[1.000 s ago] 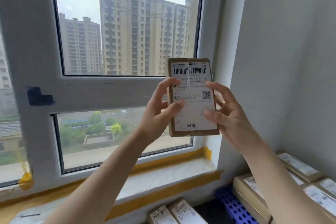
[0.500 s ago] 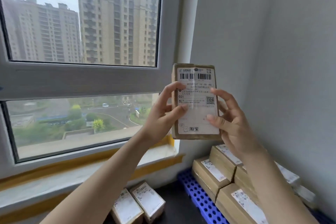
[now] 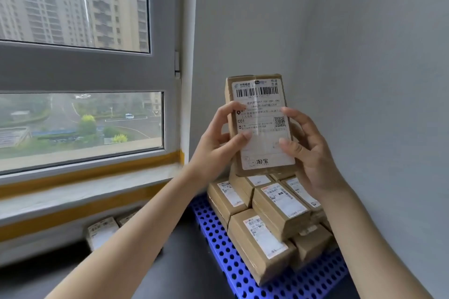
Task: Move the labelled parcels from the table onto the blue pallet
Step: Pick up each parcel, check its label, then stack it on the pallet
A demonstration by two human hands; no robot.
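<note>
Upright, both hands clamp a labelled parcel [image 3: 261, 126] above the blue pallet [image 3: 218, 245] beside a grey wall [image 3: 364, 56].

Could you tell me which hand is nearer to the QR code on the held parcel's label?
Right. The right hand has a fingertip right beside the QR code; the left hand grips the parcel's opposite edge, farther from it.

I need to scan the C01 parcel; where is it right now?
In the head view, right of centre: the C01 parcel is held upright between the left hand and right hand, above the stacked parcels.
</note>
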